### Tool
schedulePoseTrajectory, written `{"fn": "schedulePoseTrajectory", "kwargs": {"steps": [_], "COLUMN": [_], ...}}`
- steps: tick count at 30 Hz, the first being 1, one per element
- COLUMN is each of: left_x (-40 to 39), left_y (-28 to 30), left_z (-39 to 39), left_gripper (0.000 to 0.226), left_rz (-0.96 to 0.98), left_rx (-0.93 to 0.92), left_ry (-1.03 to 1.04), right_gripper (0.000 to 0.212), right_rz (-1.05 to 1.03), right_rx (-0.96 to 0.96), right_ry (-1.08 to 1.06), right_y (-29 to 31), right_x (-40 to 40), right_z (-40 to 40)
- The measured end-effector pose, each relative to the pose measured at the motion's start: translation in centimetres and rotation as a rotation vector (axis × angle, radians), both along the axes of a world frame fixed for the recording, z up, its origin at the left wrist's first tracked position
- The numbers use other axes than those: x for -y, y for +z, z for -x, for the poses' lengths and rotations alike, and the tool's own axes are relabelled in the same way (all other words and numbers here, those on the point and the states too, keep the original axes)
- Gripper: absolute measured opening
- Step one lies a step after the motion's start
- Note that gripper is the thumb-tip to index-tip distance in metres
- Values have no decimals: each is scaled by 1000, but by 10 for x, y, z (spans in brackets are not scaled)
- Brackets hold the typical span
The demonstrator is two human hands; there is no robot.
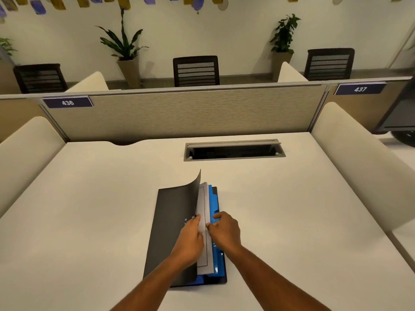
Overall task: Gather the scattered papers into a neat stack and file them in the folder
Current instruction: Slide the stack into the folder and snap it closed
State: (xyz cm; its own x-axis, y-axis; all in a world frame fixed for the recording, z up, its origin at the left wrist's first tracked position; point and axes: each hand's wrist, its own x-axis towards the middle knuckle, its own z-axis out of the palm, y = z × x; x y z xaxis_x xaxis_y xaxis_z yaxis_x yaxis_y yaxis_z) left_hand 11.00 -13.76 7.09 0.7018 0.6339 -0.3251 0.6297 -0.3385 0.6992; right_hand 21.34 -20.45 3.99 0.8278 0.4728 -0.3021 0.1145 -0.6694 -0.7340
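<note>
Folder: matt black plastic cover; glossy blue plastic dividers inside. Papers: white, matt. Desk: smooth matt laminate. Partition, 12 o'clock: woven cloth.

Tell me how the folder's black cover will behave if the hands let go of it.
The cover looks thin and floppy: its far corner curls over. It would likely flop, not stay up. The left hand pinches it with the papers, so both may shift.

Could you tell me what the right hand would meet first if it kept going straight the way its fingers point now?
The right hand points left, toward the white papers it already touches; just beyond them lie the left hand and the folder's raised black cover. Depth is unclear.
</note>
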Motion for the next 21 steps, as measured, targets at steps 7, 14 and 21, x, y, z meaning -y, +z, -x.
{"fn": "schedulePoseTrajectory", "kwargs": {"steps": [7,14,21], "left_x": [18,29,35], "left_y": [-29,-39,-52], "left_z": [-20,-29,-24], "left_gripper": [49,72,60], "left_rz": [-72,-147,-353], "left_rx": [-59,-90,-252], "left_ry": [-37,-24,-68], "right_gripper": [39,50,30], "right_rz": [80,55,13], "right_rx": [236,204,178], "right_ry": [-22,-36,69], "right_y": [0,-22,-35], "right_x": [28,41,39], "right_z": [-23,-28,-34]}}
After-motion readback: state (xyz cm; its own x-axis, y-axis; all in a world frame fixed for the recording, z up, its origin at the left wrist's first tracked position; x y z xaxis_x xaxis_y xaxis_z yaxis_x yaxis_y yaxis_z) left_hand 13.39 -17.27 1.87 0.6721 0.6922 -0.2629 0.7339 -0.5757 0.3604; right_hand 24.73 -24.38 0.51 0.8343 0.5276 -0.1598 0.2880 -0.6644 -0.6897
